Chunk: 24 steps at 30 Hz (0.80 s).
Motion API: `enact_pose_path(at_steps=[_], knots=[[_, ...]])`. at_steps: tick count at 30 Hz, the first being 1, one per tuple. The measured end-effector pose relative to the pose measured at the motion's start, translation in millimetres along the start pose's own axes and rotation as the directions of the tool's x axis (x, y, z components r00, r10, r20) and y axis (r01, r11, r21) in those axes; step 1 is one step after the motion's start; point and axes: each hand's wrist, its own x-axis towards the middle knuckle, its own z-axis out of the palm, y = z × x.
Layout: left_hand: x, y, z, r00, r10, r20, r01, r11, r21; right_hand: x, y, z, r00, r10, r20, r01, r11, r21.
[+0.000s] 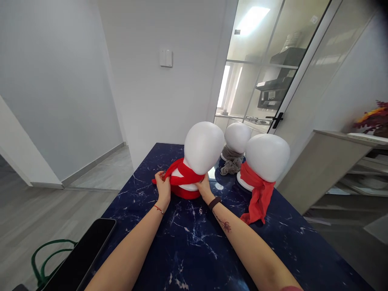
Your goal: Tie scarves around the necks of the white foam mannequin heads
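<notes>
A white mannequin head (204, 146) stands on the dark blue marbled table (194, 242), tilted slightly to the right. A bright red scarf (188, 174) goes around its neck, with part of it lying low around the base. At the neck's left side, my left hand (163, 186) is closed on the scarf, its fingertips pinching the cloth. My right hand (205, 189) grips the scarf at the right side of the neck; its fingers are partly hidden behind the head and cloth.
To the right stands a second mannequin head (267, 157) wearing a coral-red scarf (259, 194). Behind it is a third head (237, 137) with a grey scarf (232, 161). A black flat device (81, 254) lies at the table's left edge, near green handles (45, 258). Shelves (348, 169) stand at right.
</notes>
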Motion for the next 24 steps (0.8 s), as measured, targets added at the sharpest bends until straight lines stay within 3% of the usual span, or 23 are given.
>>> enact_pose_path(at_steps=[4, 7, 12, 15, 17, 19, 21, 24], knots=[[4, 4, -2.7, 0.971, 0.043, 0.235, -0.026, 0.997, -0.078, -1, -1, 0, 0.999, 0.039, 0.024, -0.041, 0.994, 0.098], [10, 1, -2.6, 0.957, 0.024, 0.289, 0.021, 0.988, -0.150, -2, -4, -1, 0.997, 0.063, 0.042, -0.069, 0.982, 0.173], [13, -13, -0.3, 0.891, -0.168, 0.423, 0.261, 0.950, -0.172, -3, -11, 5, 0.995, 0.075, 0.071, -0.092, 0.956, 0.278], [8, -16, 0.4, 0.887, -0.190, 0.420, 0.261, 0.958, -0.117, 0, -16, 9, 0.995, 0.094, 0.032, -0.100, 0.933, 0.345], [4, -14, 0.4, 0.912, -0.107, 0.396, 0.142, 0.988, -0.061, 3, -16, 9, 0.996, 0.091, 0.000, -0.085, 0.928, 0.363], [1, -8, -0.1, 0.909, 0.089, 0.407, -0.121, 0.991, 0.054, 4, -15, 7, 0.997, 0.070, -0.016, -0.060, 0.933, 0.355], [-3, 0, -1.0, 0.837, 0.253, 0.486, -0.380, 0.907, 0.181, 5, -13, 5, 0.999, 0.029, -0.029, -0.018, 0.950, 0.312], [-13, 13, -2.0, 0.681, 0.254, 0.687, -0.538, 0.809, 0.234, 4, -10, 3, 0.997, -0.013, -0.076, 0.029, 0.979, 0.204]])
